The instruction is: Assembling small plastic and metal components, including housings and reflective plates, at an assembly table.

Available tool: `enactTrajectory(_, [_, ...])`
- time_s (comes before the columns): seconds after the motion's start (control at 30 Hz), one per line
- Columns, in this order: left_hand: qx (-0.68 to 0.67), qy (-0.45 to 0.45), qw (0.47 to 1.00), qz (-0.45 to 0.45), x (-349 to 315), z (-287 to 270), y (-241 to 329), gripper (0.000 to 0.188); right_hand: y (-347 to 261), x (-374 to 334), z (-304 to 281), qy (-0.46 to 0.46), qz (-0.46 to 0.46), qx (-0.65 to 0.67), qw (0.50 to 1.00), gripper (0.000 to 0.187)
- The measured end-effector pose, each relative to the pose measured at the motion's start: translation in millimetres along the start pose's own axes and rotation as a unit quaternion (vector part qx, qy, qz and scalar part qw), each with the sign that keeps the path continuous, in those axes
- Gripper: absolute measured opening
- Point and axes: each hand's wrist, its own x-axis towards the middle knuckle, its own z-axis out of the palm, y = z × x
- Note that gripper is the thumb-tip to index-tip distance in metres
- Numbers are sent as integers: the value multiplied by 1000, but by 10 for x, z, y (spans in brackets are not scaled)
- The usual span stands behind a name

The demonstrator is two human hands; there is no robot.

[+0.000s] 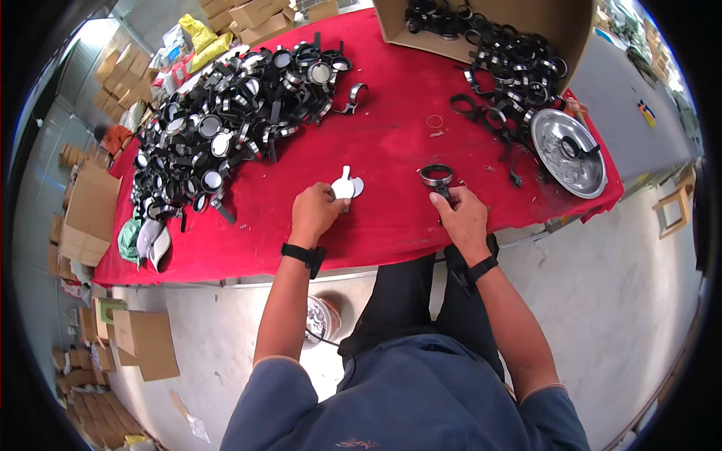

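My left hand (pixel 314 216) pinches a flat white round piece with a short tab (pixel 342 186), just above the red cloth. A greyish-white disc (pixel 357 186) shows right beside it; whether it is held too I cannot tell. In my right hand (pixel 466 225) is a black ring with a silvery band (pixel 436 176), gripped by its short handle between thumb and fingers. The ring faces upward, its middle open to view. Both hands are over the near part of the table, apart from each other.
On the red-covered table (pixel 391 150), a large heap of black rings with discs (pixel 210 126) lies left. Empty-centred rings spill from a cardboard box (pixel 389 26) at far right. A metal bowl (pixel 590 186) holds small metal parts. A cap (pixel 154 242) lies at the left edge.
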Motion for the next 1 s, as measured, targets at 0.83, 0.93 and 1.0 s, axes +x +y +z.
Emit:
enactTrajectory(0.83, [83,4,995,48,-165,-62,-147,32,104,52,-18,38,-33,29,998,33])
enactTrajectory(0.93, [61,28,993,92,-171,-33,-126,33,50,75,-66,27,-9,49,998,30])
enactTrajectory(1.0, [-18,27,998,48,-146,-4,-156,41,94,105,-107,43,-22,37,998,28])
